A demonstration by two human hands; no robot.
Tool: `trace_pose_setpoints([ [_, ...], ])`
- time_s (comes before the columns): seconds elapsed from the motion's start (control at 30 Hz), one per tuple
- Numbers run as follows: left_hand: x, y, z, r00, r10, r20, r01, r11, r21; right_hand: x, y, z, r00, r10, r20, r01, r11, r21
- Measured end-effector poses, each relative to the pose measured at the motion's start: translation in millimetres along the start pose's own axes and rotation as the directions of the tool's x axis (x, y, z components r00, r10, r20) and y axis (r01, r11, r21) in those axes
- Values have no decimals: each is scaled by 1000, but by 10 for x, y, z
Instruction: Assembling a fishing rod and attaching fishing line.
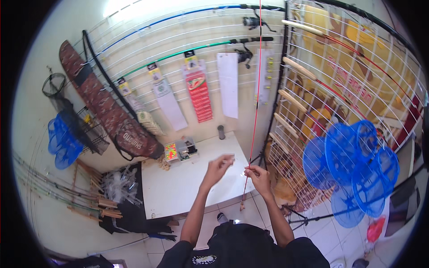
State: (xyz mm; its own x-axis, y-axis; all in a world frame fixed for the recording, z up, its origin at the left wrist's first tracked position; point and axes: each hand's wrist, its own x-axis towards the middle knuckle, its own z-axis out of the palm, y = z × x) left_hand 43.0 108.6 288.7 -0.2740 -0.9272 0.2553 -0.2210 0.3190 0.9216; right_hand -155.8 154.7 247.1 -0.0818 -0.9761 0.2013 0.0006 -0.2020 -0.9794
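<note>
A thin red fishing rod stands nearly upright before me, running from the top edge down past my hands. My right hand pinches it between thumb and fingers over the table's right edge. Just left of the rod is my left hand, raised above the white table. Its fingers stretch toward the rod without visibly touching it, slightly blurred, and nothing shows in them. A small tan piece hangs at the rod's lower end, near the tiled floor.
On the table's back edge sit a tackle box and a dark cylinder. Rods and packets hang on the wall rack. A grid at right carries wooden-handled rods and blue net discs. A camouflage rod bag leans left.
</note>
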Motion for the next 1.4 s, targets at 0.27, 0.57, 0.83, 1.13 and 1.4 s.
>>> trace_pose_setpoints([
  [0.27, 577, 1363, 639, 984, 175, 41, -164, 967, -195, -602, 668, -579, 993, 71, -99, -86, 984, -157],
  [0.57, 593, 1391, 1260, 988, 145, 48, -129, 959, -253, -1043, 1257, -930, 970, 103, -220, -158, 955, -253],
  [0.83, 496, 1007, 1580, 978, 191, 86, -151, 927, -344, -1123, 1513, -1030, 946, 191, -264, -277, 898, -342],
  [1.13, 539, 714, 1804, 953, 189, 237, -107, 941, -322, -1037, 1589, -1128, 907, 136, -399, -321, 834, -448],
  [1.4, 647, 369, 1925, 901, 251, 353, -121, 928, -351, -720, 1288, -1239, 837, -18, -547, -283, 841, -461],
])
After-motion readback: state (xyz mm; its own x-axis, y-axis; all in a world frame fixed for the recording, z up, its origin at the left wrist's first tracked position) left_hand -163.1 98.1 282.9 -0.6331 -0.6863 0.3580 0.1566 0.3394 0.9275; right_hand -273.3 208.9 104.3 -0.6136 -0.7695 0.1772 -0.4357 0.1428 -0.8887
